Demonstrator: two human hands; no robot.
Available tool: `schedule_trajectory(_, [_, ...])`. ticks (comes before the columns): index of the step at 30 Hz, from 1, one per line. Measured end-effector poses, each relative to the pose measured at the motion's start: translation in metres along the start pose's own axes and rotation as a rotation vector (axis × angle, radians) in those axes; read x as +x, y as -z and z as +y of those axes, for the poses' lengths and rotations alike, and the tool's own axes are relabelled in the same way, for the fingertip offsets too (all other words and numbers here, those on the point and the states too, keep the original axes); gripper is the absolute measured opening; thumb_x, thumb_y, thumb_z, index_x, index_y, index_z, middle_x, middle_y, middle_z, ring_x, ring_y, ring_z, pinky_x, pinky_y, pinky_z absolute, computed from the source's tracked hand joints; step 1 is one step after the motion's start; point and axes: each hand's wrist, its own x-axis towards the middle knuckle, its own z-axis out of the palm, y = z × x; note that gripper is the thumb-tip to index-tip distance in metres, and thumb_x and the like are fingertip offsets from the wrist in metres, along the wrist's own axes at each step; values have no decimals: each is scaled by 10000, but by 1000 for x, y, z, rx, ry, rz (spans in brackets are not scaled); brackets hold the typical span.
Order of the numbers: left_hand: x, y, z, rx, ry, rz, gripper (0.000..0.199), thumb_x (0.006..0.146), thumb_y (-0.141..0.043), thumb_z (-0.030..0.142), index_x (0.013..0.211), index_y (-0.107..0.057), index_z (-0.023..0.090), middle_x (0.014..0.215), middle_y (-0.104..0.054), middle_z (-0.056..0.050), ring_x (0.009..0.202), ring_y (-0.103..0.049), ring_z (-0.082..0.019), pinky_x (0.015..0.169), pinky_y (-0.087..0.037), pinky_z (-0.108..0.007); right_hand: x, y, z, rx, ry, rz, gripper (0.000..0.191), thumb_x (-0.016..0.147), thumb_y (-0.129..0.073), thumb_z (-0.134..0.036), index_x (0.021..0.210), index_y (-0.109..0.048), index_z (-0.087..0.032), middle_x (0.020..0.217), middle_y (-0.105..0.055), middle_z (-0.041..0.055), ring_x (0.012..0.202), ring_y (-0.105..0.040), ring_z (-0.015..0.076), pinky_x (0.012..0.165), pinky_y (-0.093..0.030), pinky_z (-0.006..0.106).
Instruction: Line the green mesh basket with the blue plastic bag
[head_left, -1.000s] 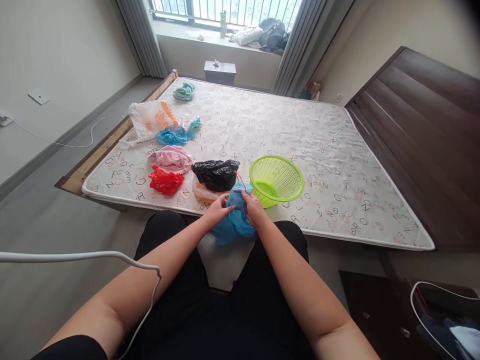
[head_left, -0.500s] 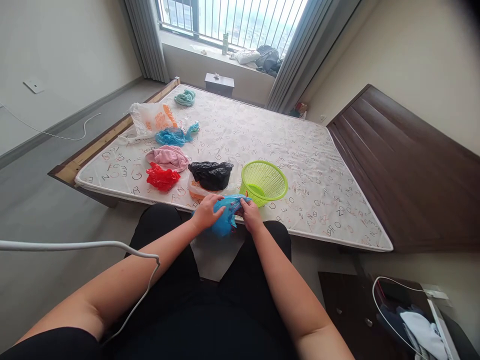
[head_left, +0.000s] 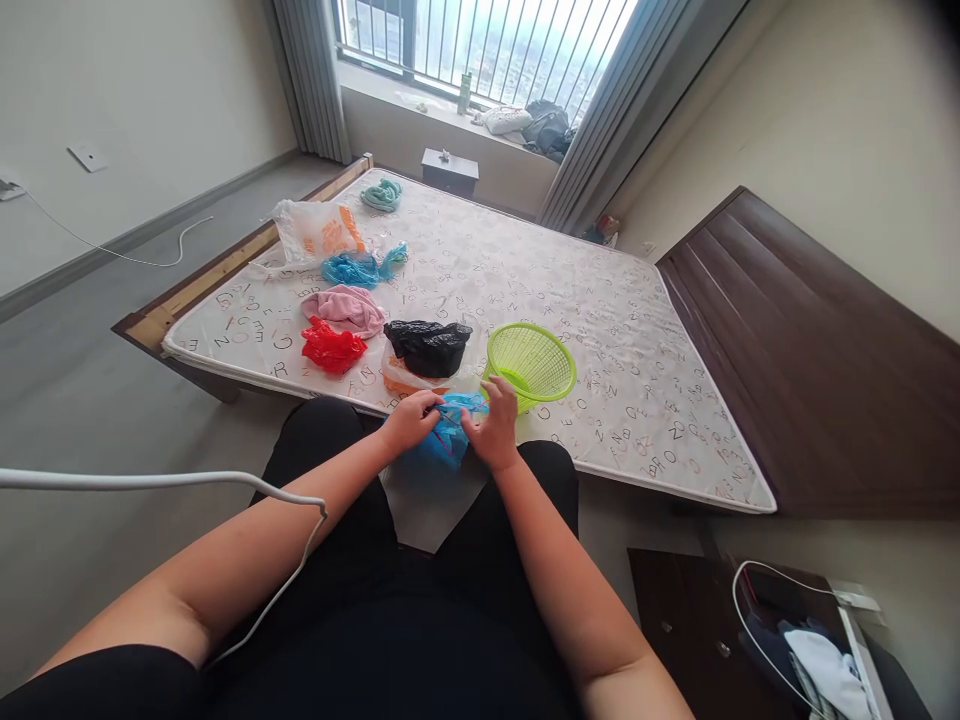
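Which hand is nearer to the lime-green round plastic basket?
The right hand: it is just on the near side of the basket, by its left edge. The left hand is farther left, across the blue plastic bag.

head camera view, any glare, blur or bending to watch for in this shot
Head view: the window is blown pale by daylight; the top right corner darkens to black; the headboard looks slanted and stretched, likely from a wide lens; the blue bag between left hand and right hand looks soft, its folds hard to make out.
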Motion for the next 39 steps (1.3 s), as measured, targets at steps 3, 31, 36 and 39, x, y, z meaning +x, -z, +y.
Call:
schedule_trajectory(3, [-7,1,13,-29,31,-59,262,857,-540,196,1033,-734,179,946,-732,-45,828,-658,-188,835,-537,-317,5,-4,0,-95,54,-259,501,826,-589,-228,1327,-593,-228,1382,-611,125,1362,-494,300,1195,-298,521])
schedule_trajectory(31, [14,45,-12,-645,541,352,241,818,-568,407,909,-590,185,698,-607,4,631,-599,-153,612,-521,-267,-17,20,11,-113,-373,-115,852,781,-725,-364,1547,-370,-252,1667,-221,194,1559,-131,425,1192,-210,680])
schedule_trajectory(36, [9,23,10,-726,470,143,267,800,-614,426,923,-604,190,676,-599,19,555,-545,-126,550,-480,-247,-4,-27,-12,-193,-178,-290,780,861,-668,-247,1578,-362,-282,1625,-359,175,1549,-208,382,1189,-192,657])
schedule_trajectory(39, [0,26,11,-733,413,25,393,775,-678,452,1052,-647,175,702,-621,15,538,-544,-117,542,-477,-242,10,-32,6,-98,-312,-395,514,865,-549,-149,1369,-611,-232,1237,-690,158,1242,-590,316,1107,-377,499])
